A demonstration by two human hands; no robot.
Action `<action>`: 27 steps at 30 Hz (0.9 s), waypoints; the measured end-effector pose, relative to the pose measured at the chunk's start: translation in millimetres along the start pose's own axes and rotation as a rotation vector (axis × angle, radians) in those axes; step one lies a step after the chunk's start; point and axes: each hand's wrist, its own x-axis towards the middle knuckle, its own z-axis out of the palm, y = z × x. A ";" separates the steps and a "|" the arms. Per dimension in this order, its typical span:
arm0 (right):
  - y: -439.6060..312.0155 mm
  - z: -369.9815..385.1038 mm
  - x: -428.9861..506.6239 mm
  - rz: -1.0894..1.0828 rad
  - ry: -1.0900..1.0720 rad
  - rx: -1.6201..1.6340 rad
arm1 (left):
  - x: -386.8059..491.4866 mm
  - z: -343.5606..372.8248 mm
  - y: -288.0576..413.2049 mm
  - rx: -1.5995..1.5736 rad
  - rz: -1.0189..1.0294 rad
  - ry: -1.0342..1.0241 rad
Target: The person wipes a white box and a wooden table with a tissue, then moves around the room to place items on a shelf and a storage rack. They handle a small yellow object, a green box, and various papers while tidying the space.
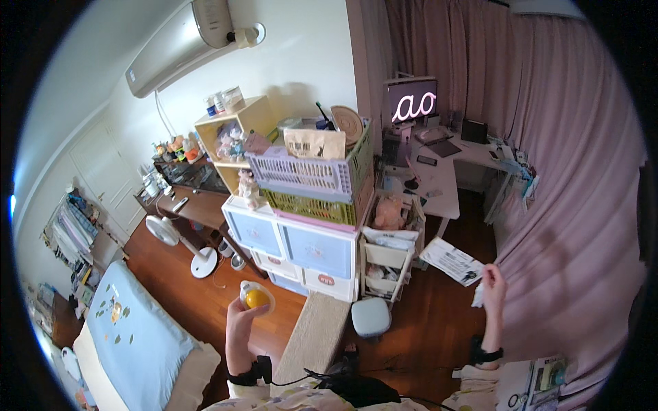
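My left hand [242, 314] is raised at the lower left, its thumb and fingers closed on a small clear container with a round yellow item [256, 298] showing in it. At the right, my right hand [494, 285] pinches a printed white sheet or packet [452, 261] by its lower right corner. Something small and white, perhaps tissue or film, hangs below the right fingers; what it is I cannot tell. The two hands are far apart, each with a black band at the wrist.
White and blue plastic drawers [318, 253] stand ahead, with stacked crates [303, 172] on top. A white trolley [385, 262] and a pale stool [371, 317] are beside them. A desk [442, 185] is behind, a bed [139, 329] lower left, a fan [204, 262] beyond, pink curtains [565, 154] right.
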 end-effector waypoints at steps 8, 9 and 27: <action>-101.0 39.7 235.4 -0.266 -0.021 0.038 | 154.9 -35.5 3.7 -0.011 0.006 0.057; -124.9 54.0 262.1 -0.403 0.035 -0.005 | 168.2 -37.9 1.5 0.019 -0.025 0.070; -275.7 338.8 455.4 -1.371 -0.338 -0.787 | 248.8 -56.0 -23.2 0.021 -0.155 0.247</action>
